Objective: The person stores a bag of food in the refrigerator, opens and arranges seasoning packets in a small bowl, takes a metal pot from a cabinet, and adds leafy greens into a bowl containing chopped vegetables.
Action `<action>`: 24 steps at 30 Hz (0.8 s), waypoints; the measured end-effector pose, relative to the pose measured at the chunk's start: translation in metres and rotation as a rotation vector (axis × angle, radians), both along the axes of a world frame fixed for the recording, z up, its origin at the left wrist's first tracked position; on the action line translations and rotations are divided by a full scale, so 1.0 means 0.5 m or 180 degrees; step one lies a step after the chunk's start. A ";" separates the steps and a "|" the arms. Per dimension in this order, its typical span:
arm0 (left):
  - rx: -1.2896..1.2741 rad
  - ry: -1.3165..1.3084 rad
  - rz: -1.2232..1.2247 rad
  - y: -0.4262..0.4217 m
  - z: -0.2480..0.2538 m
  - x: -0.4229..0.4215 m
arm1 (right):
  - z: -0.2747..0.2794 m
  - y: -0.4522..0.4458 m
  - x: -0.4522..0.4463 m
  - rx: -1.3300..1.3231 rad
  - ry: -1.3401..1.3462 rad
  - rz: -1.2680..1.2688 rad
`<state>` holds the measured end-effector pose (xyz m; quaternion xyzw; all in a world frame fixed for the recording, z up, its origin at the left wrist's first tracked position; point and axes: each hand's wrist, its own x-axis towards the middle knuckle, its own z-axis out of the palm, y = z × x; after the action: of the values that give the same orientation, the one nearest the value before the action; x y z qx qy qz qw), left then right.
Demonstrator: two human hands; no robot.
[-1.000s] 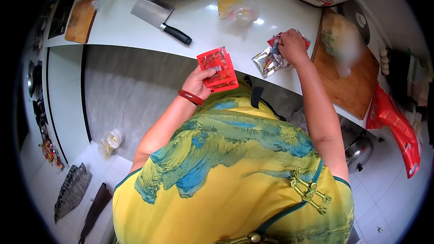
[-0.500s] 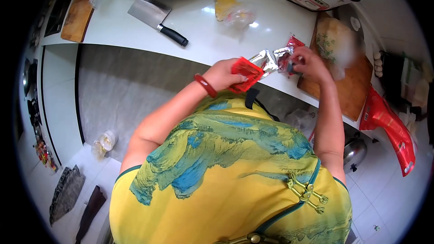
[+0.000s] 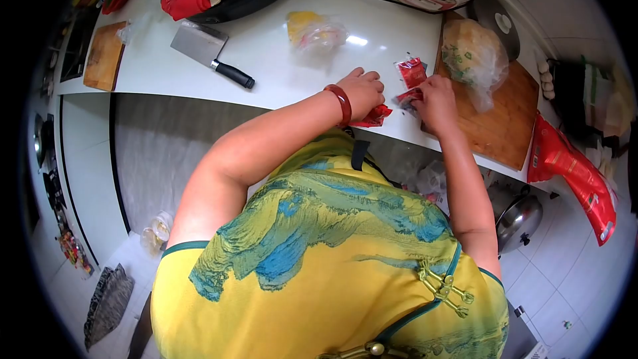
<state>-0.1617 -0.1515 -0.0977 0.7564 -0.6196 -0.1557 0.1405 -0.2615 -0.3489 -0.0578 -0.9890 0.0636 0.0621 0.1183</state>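
And here's the cleaver (image 3: 211, 54) off to the left, crumpled plastic bag (image 3: 318, 32) beyond the hands, large cutting board (image 3: 495, 129) hard by the right wrist; the right hand (image 3: 437, 105) pinches a red packet (image 3: 410, 96) over the counter (image 3: 266, 60), while the left hand (image 3: 361, 96), palm down, fingers bent, hides its grip above red sachets (image 3: 375, 117)

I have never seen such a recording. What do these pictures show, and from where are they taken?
There is no robot: a person works with two bare hands. One camera, worn on the head, takes every picture, looking forward and down. On the white countertop lie a metal cleaver with black handle, a crumpled clear-and-yellow plastic bag and a brown wooden board. The left hand, wearing a dark red bracelet, partly covers shiny red packaging; its grip is hidden. The right hand holds a small red packet.
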 end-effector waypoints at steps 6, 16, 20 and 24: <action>0.0189 -0.0050 -0.0197 -0.017 -0.002 0.000 | -0.082 -0.050 0.051 -0.0097 -0.0337 -0.0359; -0.0169 0.1133 0.0962 0.054 0.006 0.020 | -0.090 -0.047 0.121 0.0607 0.0462 -0.0480; 0.0034 0.3006 0.2077 0.108 0.048 0.031 | -0.084 -0.048 0.125 0.1536 0.0450 -0.0782; -0.1159 0.4504 0.2816 0.154 0.034 0.000 | -0.048 -0.027 0.121 0.2390 0.0031 -0.1124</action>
<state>-0.1615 -0.0745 -0.0806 0.6191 -0.0491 -0.4202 0.6616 -0.2011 -0.3625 -0.0819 -0.8507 0.2058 0.0644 0.4794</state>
